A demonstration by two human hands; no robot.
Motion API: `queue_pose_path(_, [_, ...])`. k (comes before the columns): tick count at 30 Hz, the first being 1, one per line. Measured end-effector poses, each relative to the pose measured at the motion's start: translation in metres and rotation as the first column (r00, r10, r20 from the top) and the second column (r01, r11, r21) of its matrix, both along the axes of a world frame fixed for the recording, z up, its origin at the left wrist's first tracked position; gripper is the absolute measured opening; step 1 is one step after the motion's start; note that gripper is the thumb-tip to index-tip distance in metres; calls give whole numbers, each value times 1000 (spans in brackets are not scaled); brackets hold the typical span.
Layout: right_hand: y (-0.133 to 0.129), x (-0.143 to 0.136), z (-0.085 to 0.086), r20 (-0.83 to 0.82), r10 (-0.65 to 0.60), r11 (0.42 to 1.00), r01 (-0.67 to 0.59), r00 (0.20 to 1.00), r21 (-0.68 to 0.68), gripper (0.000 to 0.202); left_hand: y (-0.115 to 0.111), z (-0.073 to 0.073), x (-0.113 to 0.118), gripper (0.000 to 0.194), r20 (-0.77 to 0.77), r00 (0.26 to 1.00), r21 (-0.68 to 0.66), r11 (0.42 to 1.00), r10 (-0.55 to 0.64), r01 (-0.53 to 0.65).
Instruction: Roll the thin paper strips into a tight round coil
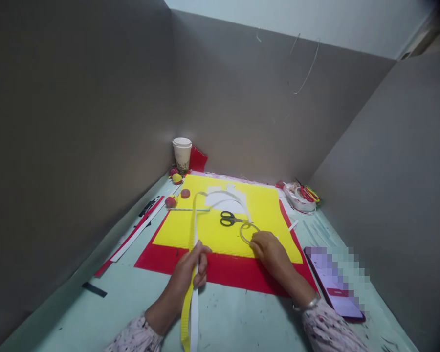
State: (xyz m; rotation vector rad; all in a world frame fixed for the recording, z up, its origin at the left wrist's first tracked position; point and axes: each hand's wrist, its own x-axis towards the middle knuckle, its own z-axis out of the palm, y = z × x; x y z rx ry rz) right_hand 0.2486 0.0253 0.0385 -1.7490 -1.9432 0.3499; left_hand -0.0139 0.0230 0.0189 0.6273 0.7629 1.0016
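My left hand (196,266) is closed around a long yellow ribbed strip (185,318) and a white strip (194,318), which hang toward me. Above the hand, the strip rises and bends over to the right as a pale arc (229,192). My right hand (269,249) pinches a thin pale ring-shaped loop (243,238) with the fingertips; whether it joins the arc I cannot tell. Black-handled scissors (227,218) lie just beyond the loop on a yellow sheet (205,234). Under that sheet is a larger red sheet (227,274). White paper pieces (227,203) lie behind the scissors.
At the back left stands a lidded paper cup (182,154), near small red and yellow round pieces (171,201). A thin rod (187,210) crosses the yellow sheet's left edge. Red and white strips (135,239) lie left. A phone (333,283) and a tape roll (300,203) are right.
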Motion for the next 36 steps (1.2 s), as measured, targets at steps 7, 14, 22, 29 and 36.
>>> queue_pose_path(7, [-70, -16, 16, -820, -252, 946, -48, 515, -321, 46, -6, 22, -4, 48, -53, 988, 17, 989, 147, -146])
queue_pose_path(14, [-100, -55, 12, -950, -305, 939, -144, 60, -311, 37, -6, 9, 0, 59, -223, 972, 46, 995, -78, 91])
queue_pose_path(22, [-94, -70, -5, -914, -375, 913, -229, -154, -336, 32, -8, 8, -1, 57, -328, 918, 105, 958, -221, 268])
queue_pose_path(29, [-91, -73, -12, -909, -417, 902, -128, -13, -412, 46, -10, 15, -3, 53, -362, 889, 154, 923, -278, 352])
queue_pose_path(36, [-93, -67, -23, -768, -224, 969, 56, 600, -239, 39, -13, 17, -4, 45, -339, 884, 176, 901, -323, 397])
